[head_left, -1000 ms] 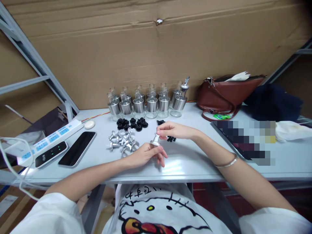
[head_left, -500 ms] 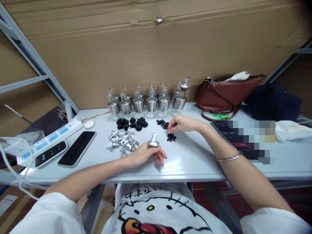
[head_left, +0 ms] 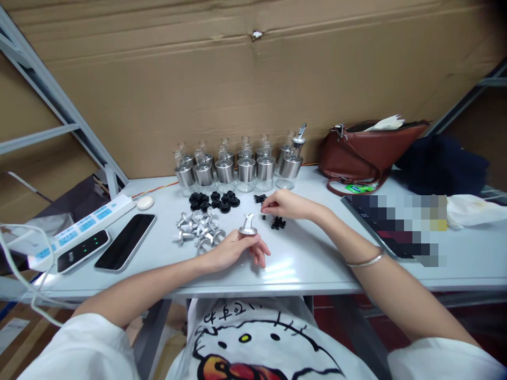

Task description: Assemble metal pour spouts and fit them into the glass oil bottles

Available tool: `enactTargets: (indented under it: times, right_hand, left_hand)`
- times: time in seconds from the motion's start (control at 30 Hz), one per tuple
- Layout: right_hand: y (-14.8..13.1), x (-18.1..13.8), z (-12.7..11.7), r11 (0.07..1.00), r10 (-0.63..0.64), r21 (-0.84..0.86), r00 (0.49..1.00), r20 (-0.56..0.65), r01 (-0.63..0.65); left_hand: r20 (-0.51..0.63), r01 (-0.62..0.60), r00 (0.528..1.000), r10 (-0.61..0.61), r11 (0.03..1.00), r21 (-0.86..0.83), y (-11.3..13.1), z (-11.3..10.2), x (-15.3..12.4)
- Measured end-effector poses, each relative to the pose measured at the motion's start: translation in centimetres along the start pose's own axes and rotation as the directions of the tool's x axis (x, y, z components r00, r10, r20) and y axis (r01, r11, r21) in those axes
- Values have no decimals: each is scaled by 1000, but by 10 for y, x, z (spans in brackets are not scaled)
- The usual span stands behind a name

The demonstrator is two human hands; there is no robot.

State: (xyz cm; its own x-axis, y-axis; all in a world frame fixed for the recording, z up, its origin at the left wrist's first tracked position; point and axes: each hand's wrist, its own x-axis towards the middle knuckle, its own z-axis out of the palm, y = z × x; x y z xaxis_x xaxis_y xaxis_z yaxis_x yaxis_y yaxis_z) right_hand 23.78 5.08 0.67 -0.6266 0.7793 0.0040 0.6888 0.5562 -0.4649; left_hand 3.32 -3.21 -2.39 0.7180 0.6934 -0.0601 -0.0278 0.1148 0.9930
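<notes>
My left hand [head_left: 237,250] is closed on a silver pourer spout [head_left: 247,227], its flange gripped between thumb and fingers and its forked top upright. To the right, my right hand [head_left: 280,204] is pinched, and a small black piece [head_left: 263,217] shows right at its fingertips. Just beside that hand lie a little pile of small black rubber pieces [head_left: 278,223] and several black flap-like parts [head_left: 259,198], partly hidden by the fingers. More silver pourer spouts [head_left: 198,228] are heaped left of my left hand, with black ribbed stoppers [head_left: 214,200] behind them.
Glass bottles with steel sleeves [head_left: 225,171] stand in rows along the cardboard wall [head_left: 253,89]; one has a pourer [head_left: 299,140] in it. A phone [head_left: 125,241], a power strip [head_left: 85,224], a brown bag [head_left: 364,153] and a partly blurred tablet [head_left: 380,227] lie around.
My right hand has moved a little left from the small black pieces toward the spout, with a black piece now visible at its fingertips. My left hand keeps the spout nearly still.
</notes>
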Motion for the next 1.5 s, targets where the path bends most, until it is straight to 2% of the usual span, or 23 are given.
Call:
enactTargets:
  times: [0.17,0.27,0.3,0.37,0.43,0.47,0.63,0.77,1.1,1.3,1.5]
  right_hand:
    - [-1,-1,-1,1000,23,1,999,43,-23]
    - [-2,-1,1,981,-19,193,999,-41,27]
    - [-4,-2,1,947,-29,318,997,-71,50]
    - [-9,-3,0,811,-39,579,995,-97,88]
    - [-15,-5,-2,669,-60,736,994,-87,105]
    - [-17,-6,-3,628,-79,770,994,-81,112]
    - [-21,-6,-1,537,-120,830,987,-104,153]
    - [-25,-4,7,464,-114,877,990,-82,126]
    - [-27,0,16,439,-130,889,988,-78,128]
    - [-28,-1,15,439,-129,888,988,-87,136]
    - [-29,-2,16,452,-124,888,992,-35,88]
  left_hand:
    - [13,-11,1000,11,1000,-5,-5,-2,1]
    - [14,-28,1000,28,1000,-5,-6,-4,1]
    - [17,-31,999,31,999,-8,-6,-4,1]
    - [25,-33,999,34,999,-13,-7,-4,2]
    - [31,-33,999,33,999,-9,-6,-4,2]
    - [30,-32,999,32,999,-5,-6,-4,2]
    - [21,-8,1000,8,1000,-3,-6,-4,2]
    - [34,16,999,-16,1000,-12,-4,-3,1]
    - [31,34,999,-35,999,29,7,2,-2]
    - [68,59,996,-63,996,72,7,0,-3]
    - [66,67,995,-70,996,57,5,0,-3]
